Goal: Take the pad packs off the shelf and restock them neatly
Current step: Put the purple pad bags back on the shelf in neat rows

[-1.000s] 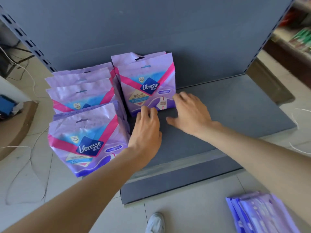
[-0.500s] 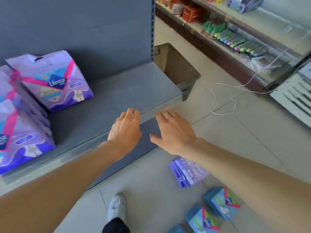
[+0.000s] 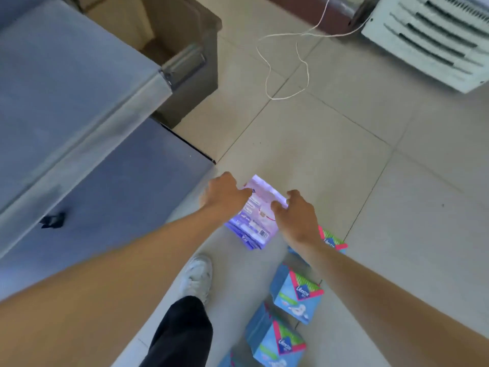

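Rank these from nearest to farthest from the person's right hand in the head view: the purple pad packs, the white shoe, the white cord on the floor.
From the right hand:
1. Purple pad packs, just to its left, at the fingertips.
2. White shoe, lower left on the floor.
3. White cord, far ahead near the top.

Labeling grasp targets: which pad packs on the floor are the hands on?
The purple stack, between the left hand and right hand. The blue packs lie nearer the shoe, untouched.

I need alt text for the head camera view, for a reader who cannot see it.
Both hands, left hand and right hand, reach down to a stack of purple pad packs on the tiled floor. Blue packs lie nearby; a grey shelf is at left.
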